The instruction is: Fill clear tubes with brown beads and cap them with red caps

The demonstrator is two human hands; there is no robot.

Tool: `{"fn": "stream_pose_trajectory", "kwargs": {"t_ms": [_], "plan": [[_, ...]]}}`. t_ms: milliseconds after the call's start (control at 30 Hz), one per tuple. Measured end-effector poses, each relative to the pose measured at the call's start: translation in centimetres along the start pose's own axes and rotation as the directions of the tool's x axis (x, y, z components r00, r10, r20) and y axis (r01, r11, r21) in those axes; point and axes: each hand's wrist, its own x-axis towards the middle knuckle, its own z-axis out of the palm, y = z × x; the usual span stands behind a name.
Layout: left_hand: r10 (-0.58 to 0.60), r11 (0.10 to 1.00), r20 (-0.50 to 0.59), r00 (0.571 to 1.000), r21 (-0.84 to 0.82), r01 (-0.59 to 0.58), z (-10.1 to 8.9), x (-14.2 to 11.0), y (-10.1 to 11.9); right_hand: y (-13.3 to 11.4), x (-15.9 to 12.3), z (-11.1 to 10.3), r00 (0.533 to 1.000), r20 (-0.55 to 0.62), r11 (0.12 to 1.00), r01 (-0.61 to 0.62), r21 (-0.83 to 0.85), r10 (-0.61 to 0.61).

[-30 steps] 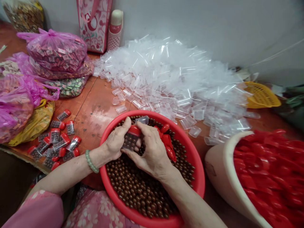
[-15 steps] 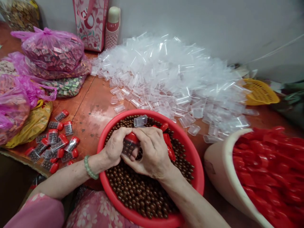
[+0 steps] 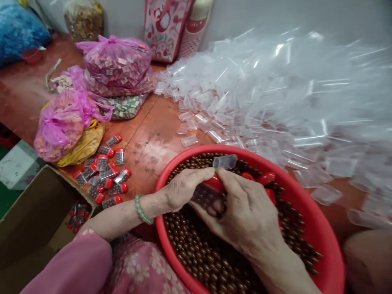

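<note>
Over a red basin [image 3: 329, 261] of glossy brown balls [image 3: 199, 253], both hands close around a small clear container [image 3: 206, 198] with a red cap [image 3: 214, 183] and brown balls inside. My left hand [image 3: 182, 188], with a green bead bracelet at the wrist, presses at the cap from the left. My right hand [image 3: 249, 208] wraps the container from the right, its thumb below. An empty clear container [image 3: 225, 161] lies on the balls just beyond the fingers. Loose red caps [image 3: 266, 178] rest in the basin, partly hidden behind my right hand.
Filled containers [image 3: 107, 171] lie left of the basin; more are in a cardboard box [image 3: 33, 228] below the table edge. Tied plastic bags [image 3: 118, 61] stand behind them. Empty clear containers [image 3: 275, 90] form a large heap along the wall, near a bag [image 3: 165, 32] and a bottle [image 3: 196, 30].
The view has swung left, so everything sits farther right. The cardboard box now shows at left, and the tub of red caps has mostly left view. Both hands still hold the capped container.
</note>
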Motion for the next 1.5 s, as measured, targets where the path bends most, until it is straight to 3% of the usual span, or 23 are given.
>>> {"fn": "stream_pose_trajectory", "kwargs": {"t_ms": [100, 167, 333, 467, 600, 700, 800, 833, 900, 967, 1033, 1067, 1133, 1233, 1367, 1433, 1500], "plan": [[-0.082, 0.995, 0.105, 0.991, -0.051, 0.088, 0.0, -0.6, 0.4, 0.0, -0.2, -0.3, 1.0, 0.002, 1.0, -0.003, -0.008, 0.003], [-0.119, 0.99, 0.109, 0.987, -0.059, 0.126, 0.5, -0.9, 0.4, -0.1, -0.1, -0.5, 1.0, 0.013, 1.0, 0.013, -0.014, -0.013], [-0.104, 0.994, -0.096, 0.99, -0.028, 0.102, 1.8, -1.1, -0.6, 0.0, 0.0, -0.8, 0.996, 0.056, 0.996, 0.068, -0.058, -0.064], [-0.009, 0.997, -0.084, 0.996, 0.08, 0.015, 1.9, -1.4, -0.9, -0.2, -0.1, -0.9, 0.994, 0.024, 0.991, 0.111, -0.069, -0.109], [0.087, 0.967, -0.058, 0.995, 0.244, -0.071, 1.8, -2.1, 0.5, -0.9, 0.3, -1.0, 0.996, -0.007, 0.995, 0.092, -0.041, -0.092], [0.222, 0.918, -0.032, 0.975, 0.344, -0.197, 1.1, -2.9, 2.0, -1.0, 0.9, -1.6, 0.995, 0.09, 0.999, 0.036, 0.0, -0.036], [0.273, 0.912, -0.049, 0.961, 0.33, -0.242, -1.5, -3.7, 3.3, 0.3, 0.7, -2.9, 0.979, 0.195, 0.997, -0.063, 0.053, 0.052], [0.358, 0.878, -0.13, 0.925, 0.385, -0.285, -2.8, -3.9, 3.7, 1.0, 0.4, -3.5, 0.974, 0.194, 0.991, -0.125, 0.043, 0.114], [0.523, 0.757, -0.293, 0.801, 0.592, -0.278, -5.8, -4.3, 4.4, 2.5, -0.7, -4.5, 0.952, 0.153, 0.963, -0.269, -0.01, 0.267], [0.641, 0.519, -0.328, 0.694, 0.851, -0.077, -8.9, -4.7, 5.0, 3.7, -2.0, -5.3, 0.911, 0.122, 0.919, -0.391, -0.055, 0.395], [0.725, 0.193, -0.325, 0.608, 0.942, 0.274, -11.6, -5.3, 5.5, 4.3, -3.3, -5.7, 0.877, 0.143, 0.888, -0.458, -0.043, 0.459], [0.743, 0.07, -0.331, 0.582, 0.903, 0.424, -12.7, -5.6, 5.6, 4.3, -3.9, -5.8, 0.862, 0.173, 0.877, -0.48, -0.02, 0.476], [0.73, -0.106, -0.296, 0.616, 0.842, 0.529, -14.3, -6.1, 5.6, 3.9, -4.6, -5.8, 0.83, 0.275, 0.856, -0.515, 0.039, 0.486], [0.735, -0.175, -0.111, 0.669, 0.922, 0.346, -14.5, -6.3, 5.3, 2.8, -5.0, -6.0, 0.774, 0.462, 0.823, -0.549, 0.145, 0.434], [0.753, -0.127, 0.072, 0.654, 0.991, 0.037, -10.5, -5.3, 5.1, 1.8, -5.0, -6.8, 0.728, 0.612, 0.758, -0.577, 0.304, 0.309], [0.654, -0.097, 0.145, 0.742, 0.989, -0.108, -7.4, -4.5, 4.9, 1.7, -5.1, -7.1, 0.72, 0.638, 0.721, -0.593, 0.359, 0.274], [0.464, -0.047, 0.34, 0.818, 0.932, -0.36, -4.4, -3.6, 4.5, 1.7, -5.1, -7.3, 0.71, 0.651, 0.697, -0.61, 0.377, 0.27]]}}
